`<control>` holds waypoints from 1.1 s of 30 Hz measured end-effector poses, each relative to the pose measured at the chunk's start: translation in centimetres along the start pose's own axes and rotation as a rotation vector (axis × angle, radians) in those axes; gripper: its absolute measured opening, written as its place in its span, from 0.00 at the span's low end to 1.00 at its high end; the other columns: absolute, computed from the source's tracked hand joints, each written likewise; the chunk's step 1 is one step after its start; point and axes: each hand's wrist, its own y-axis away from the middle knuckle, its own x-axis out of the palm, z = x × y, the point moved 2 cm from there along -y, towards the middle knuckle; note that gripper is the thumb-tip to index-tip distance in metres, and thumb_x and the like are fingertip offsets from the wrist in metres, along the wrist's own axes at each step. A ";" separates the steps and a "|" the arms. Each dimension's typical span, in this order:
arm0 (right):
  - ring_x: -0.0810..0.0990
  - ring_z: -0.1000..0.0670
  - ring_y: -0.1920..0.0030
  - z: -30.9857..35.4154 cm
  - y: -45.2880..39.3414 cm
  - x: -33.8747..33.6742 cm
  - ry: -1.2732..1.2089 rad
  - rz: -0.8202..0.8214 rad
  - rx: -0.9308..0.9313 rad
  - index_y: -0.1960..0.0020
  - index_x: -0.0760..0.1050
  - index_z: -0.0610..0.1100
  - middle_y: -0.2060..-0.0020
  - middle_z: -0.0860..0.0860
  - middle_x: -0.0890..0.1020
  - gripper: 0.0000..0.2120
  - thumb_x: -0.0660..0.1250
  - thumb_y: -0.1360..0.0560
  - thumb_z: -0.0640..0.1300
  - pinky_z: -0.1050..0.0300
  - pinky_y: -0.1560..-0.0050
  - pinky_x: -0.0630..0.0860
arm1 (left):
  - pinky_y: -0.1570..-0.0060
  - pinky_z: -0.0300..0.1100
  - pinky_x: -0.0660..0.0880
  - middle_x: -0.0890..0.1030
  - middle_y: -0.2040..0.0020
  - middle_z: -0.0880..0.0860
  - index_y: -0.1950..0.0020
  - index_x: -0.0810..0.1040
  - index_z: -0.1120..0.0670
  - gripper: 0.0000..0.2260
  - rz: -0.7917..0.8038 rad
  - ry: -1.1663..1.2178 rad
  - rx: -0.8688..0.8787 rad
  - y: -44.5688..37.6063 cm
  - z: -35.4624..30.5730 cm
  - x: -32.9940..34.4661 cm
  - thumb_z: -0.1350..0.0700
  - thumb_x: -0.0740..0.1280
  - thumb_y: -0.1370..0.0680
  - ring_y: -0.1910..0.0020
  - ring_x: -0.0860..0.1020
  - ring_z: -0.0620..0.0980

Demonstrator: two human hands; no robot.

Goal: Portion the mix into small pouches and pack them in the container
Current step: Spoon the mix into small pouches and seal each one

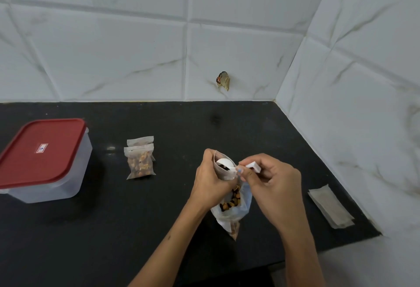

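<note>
Spoon (225,165) tips into the pouch (221,170) our left hand (210,181) grips; right hand (272,181) pinches the handle. We should tip slowly, mouth wide.

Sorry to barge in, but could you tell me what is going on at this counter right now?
A person is portioning a snack mix into small pouches. The left hand holds a small pouch open, while the right hand tips a white scoop into it, above the larger bag of mix. Two filled pouches lie on the black counter. The container at the left has its red lid on, and empty pouches lie at the right.
</note>
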 end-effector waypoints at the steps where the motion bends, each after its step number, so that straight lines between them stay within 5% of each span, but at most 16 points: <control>1: 0.83 0.59 0.62 0.1 0.1 0.0 -0.003 -0.013 -0.007 0.58 0.81 0.46 0.65 0.56 0.84 0.08 0.72 0.28 0.34 0.68 0.63 0.78 | 0.65 0.35 0.75 0.78 0.59 0.46 0.51 0.69 0.53 0.20 -0.001 0.004 0.003 0.0 0.0 0.0 0.48 0.74 0.35 0.64 0.77 0.39; 6: 0.84 0.57 0.60 0.4 0.1 -0.3 -0.085 -0.158 -0.015 0.58 0.80 0.52 0.62 0.57 0.84 0.11 0.71 0.28 0.36 0.66 0.60 0.78 | 0.66 0.35 0.74 0.77 0.59 0.47 0.53 0.67 0.50 0.17 -0.017 -0.034 -0.010 -0.2 0.0 -0.2 0.60 0.74 0.32 0.64 0.76 0.39; 9: 0.85 0.50 0.59 -0.5 -0.3 -0.6 -0.344 -0.348 0.194 0.57 0.81 0.46 0.62 0.51 0.85 0.06 0.71 0.28 0.36 0.55 0.57 0.81 | 0.63 0.34 0.75 0.76 0.58 0.47 0.52 0.68 0.50 0.17 -0.023 -0.048 -0.008 -0.2 0.1 -0.4 0.62 0.72 0.32 0.60 0.77 0.40; 15: 0.86 0.48 0.59 -3.6 0.3 0.3 -0.676 -0.504 0.636 0.51 0.78 0.37 0.57 0.42 0.84 0.07 0.71 0.29 0.32 0.56 0.57 0.83 | 0.61 0.36 0.77 0.76 0.57 0.46 0.51 0.68 0.50 0.19 -0.026 -0.027 -0.033 -0.3 0.5 -0.8 0.61 0.74 0.33 0.59 0.77 0.39; 20: 0.84 0.47 0.60 -6.9 1.5 2.9 -0.391 -0.393 0.817 0.56 0.77 0.38 0.61 0.44 0.83 0.07 0.73 0.31 0.35 0.54 0.58 0.80 | 0.59 0.45 0.81 0.78 0.55 0.50 0.50 0.69 0.51 0.22 -0.065 0.016 -0.081 -0.3 1.2 -1.6 0.54 0.75 0.39 0.56 0.79 0.46; 26: 0.78 0.51 0.61 -8.7 2.6 5.8 -0.083 -0.352 0.862 0.61 0.76 0.43 0.63 0.49 0.79 0.08 0.74 0.31 0.43 0.57 0.62 0.73 | 0.63 0.33 0.75 0.75 0.53 0.48 0.47 0.69 0.54 0.23 -0.059 0.020 -0.122 -0.3 1.3 -2.2 0.56 0.78 0.33 0.58 0.76 0.41; 30: 0.77 0.54 0.58 -8.5 2.4 5.6 0.317 -0.202 0.760 0.58 0.76 0.51 0.61 0.55 0.79 0.06 0.72 0.28 0.49 0.58 0.61 0.72 | 0.64 0.33 0.73 0.74 0.56 0.47 0.49 0.70 0.56 0.24 -0.068 0.133 -0.194 0.0 1.2 -2.6 0.42 0.75 0.32 0.60 0.77 0.40; 33: 0.76 0.52 0.53 -7.4 1.8 4.9 0.584 -0.088 0.615 0.54 0.75 0.56 0.57 0.56 0.78 0.06 0.70 0.28 0.54 0.52 0.51 0.77 | 0.66 0.36 0.67 0.67 0.64 0.49 0.62 0.64 0.53 0.28 -0.010 0.220 -0.209 -0.6 1.9 -3.0 0.27 0.62 0.31 0.68 0.68 0.44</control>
